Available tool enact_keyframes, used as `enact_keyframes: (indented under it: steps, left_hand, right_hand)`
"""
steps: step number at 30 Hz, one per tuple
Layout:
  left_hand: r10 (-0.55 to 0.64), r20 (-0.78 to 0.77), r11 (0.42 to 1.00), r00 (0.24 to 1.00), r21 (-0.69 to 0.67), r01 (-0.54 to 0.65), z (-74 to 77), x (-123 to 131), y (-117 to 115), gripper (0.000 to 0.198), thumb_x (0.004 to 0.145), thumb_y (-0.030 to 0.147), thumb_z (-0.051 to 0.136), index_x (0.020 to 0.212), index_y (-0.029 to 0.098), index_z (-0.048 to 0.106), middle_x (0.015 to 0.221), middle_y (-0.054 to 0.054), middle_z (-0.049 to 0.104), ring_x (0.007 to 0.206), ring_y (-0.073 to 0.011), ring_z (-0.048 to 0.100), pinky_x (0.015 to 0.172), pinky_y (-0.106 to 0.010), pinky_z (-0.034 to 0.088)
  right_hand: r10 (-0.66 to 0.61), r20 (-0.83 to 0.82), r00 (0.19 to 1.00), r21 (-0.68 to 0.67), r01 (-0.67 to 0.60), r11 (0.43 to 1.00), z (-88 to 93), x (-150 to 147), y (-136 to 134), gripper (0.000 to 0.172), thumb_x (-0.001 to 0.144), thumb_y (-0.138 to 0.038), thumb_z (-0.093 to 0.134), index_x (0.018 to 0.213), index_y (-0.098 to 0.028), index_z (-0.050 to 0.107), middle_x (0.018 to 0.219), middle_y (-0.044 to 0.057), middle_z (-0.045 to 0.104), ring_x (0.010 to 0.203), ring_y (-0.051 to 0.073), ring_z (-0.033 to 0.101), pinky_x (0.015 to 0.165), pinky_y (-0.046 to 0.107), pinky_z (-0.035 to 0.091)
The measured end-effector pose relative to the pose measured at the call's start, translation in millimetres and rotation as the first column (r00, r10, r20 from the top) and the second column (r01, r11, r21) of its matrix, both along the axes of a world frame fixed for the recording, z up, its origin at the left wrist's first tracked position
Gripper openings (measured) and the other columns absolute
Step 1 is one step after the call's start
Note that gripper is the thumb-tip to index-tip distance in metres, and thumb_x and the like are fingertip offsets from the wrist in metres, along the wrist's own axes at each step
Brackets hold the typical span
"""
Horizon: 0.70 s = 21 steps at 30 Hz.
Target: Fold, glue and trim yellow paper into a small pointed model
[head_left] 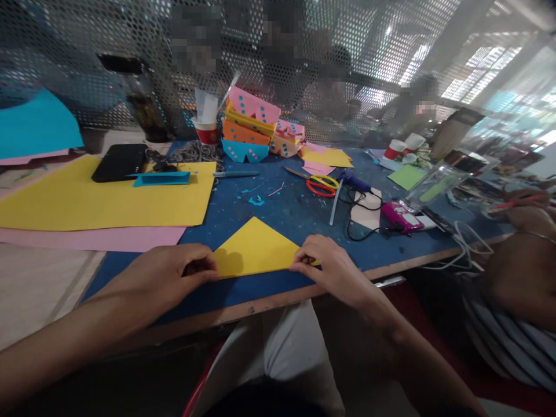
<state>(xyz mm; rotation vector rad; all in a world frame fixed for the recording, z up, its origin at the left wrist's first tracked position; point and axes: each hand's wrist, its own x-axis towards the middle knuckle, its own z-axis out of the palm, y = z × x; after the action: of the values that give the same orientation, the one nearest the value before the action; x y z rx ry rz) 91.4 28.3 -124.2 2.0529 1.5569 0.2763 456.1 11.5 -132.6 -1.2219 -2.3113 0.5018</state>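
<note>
A yellow sheet of paper (pixel 256 249), folded into a triangle, lies on the blue tabletop near its front edge. Its peak points away from me and its long straight side faces me. At the left corner, my left hand (pixel 186 266) pinches the paper between thumb and fingers. My right hand (pixel 324 263) is closed on the opposite corner, and a small yellow tip shows past its fingers. Beyond the triangle, small blue paper scraps (pixel 256 200) are scattered on the table.
Scissors (pixel 322 185), a glue gun (pixel 355 182) and a pink device (pixel 402 217) with cords lie right of centre. Large yellow paper (pixel 174 205) bearing a black phone (pixel 119 163) is at left. Folded paper pieces (pixel 249 124) stand behind. Another person's arm (pixel 516 272) is at right.
</note>
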Motion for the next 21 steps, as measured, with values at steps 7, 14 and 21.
enact_keyframes:
  steps: [7,14,21]
  left_hand:
    - [0.02,-0.02,1.0,1.0,-0.022,-0.02,-3.9,-4,4,0.04,0.088,0.068,0.067,0.089,0.03,0.081,0.083,-0.001,0.081,0.079,-0.0252,0.073,0.071,-0.035,0.044]
    - [0.028,-0.046,1.0,0.999,-0.012,-0.028,2.0,-4,-2,0.036,0.092,0.065,0.067,0.092,0.031,0.081,0.082,0.0,0.08,0.078,-0.0239,0.071,0.07,-0.034,0.044]
    - [0.037,-0.088,0.999,0.995,-0.013,-0.038,18.4,0,-12,0.031,0.1,0.056,0.063,0.096,0.031,0.08,0.092,0.002,0.083,0.086,-0.0253,0.074,0.075,-0.034,0.046]
  right_hand:
    - [-0.091,0.041,0.995,0.004,0.091,0.996,-0.9,-2,0,0.024,0.113,-0.036,0.078,0.093,-0.024,0.075,0.094,0.001,0.074,0.097,0.021,0.068,0.088,0.037,0.042]
    - [-0.166,0.035,0.985,-0.022,0.167,0.986,-2.5,0,0,0.032,0.113,-0.042,0.078,0.088,-0.024,0.072,0.093,0.0,0.073,0.095,0.022,0.067,0.088,0.039,0.04]
    - [-0.216,0.019,0.976,-0.023,0.217,0.976,-3.9,4,-2,0.027,0.11,-0.036,0.081,0.088,-0.025,0.071,0.095,0.001,0.073,0.096,0.023,0.068,0.091,0.04,0.043]
